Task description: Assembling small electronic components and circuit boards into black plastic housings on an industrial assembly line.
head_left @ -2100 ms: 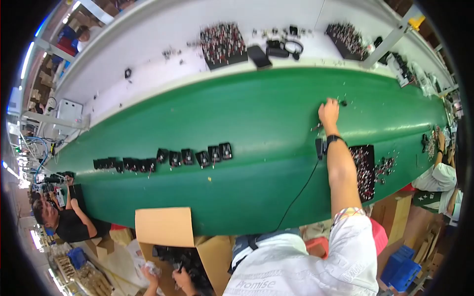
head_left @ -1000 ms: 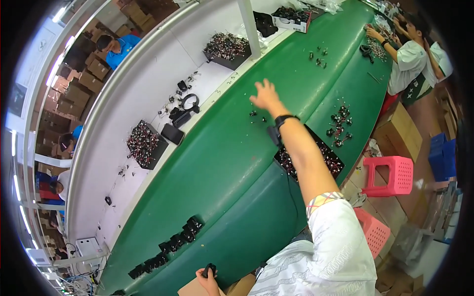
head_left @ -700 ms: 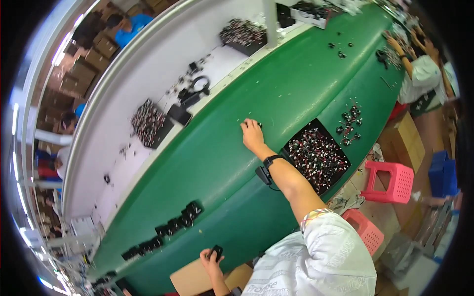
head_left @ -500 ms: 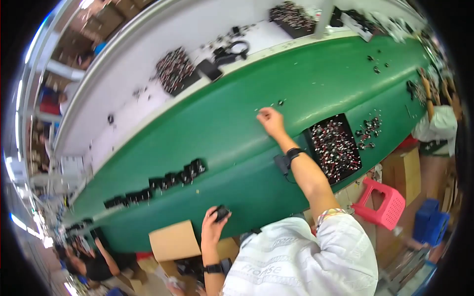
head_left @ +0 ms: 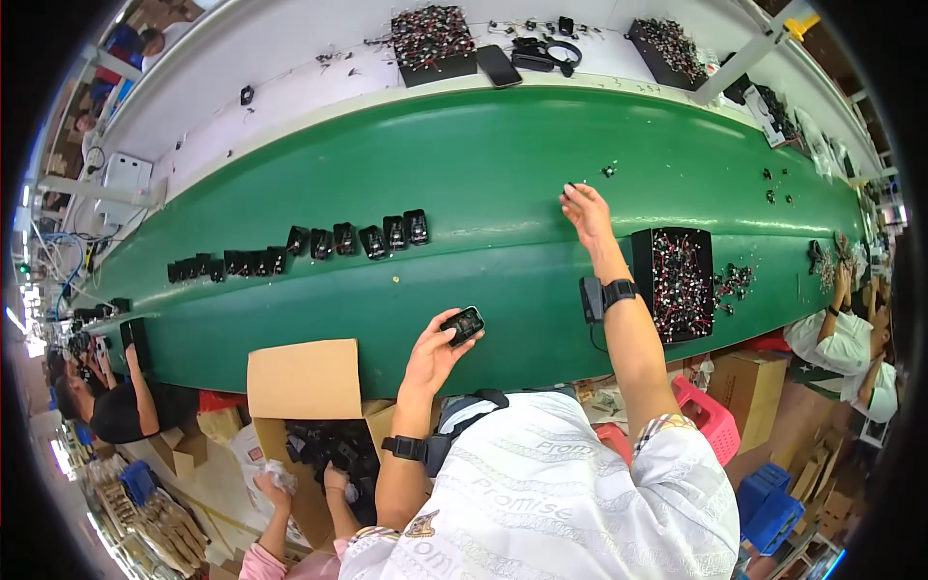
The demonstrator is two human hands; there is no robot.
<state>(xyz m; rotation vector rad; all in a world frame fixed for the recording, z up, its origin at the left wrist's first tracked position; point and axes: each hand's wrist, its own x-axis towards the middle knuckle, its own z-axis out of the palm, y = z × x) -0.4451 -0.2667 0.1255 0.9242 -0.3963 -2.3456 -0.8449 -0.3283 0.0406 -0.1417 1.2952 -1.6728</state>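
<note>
My left hand (head_left: 432, 356) grips a black rectangular plastic housing (head_left: 465, 326) above the near side of the green belt, its hollow side facing up with small parts inside. Farther out and to the right, my right hand (head_left: 588, 215) pinches a small dark part (head_left: 568, 193) between thumb and fingers; its exact kind is too small to tell. Just beyond those fingers lies a little black component with wires (head_left: 609, 171). A black tray (head_left: 681, 290) of many small red-and-black wired components sits beside my right forearm. Loose components (head_left: 732, 283) are scattered to its right.
Several black housings (head_left: 345, 238) stand in a row on the belt (head_left: 512, 261) at left. A shelf behind holds a phone (head_left: 499, 66), headphones (head_left: 563, 58) and filled trays. An open cardboard box (head_left: 304, 380) stands near my left arm, with another person's hands at it. Co-workers sit at both ends.
The view has turned, shifting the scene. In my left hand, the housing has tipped so its hollow side shows. My right hand has come up from the belt with a small dark part.
</note>
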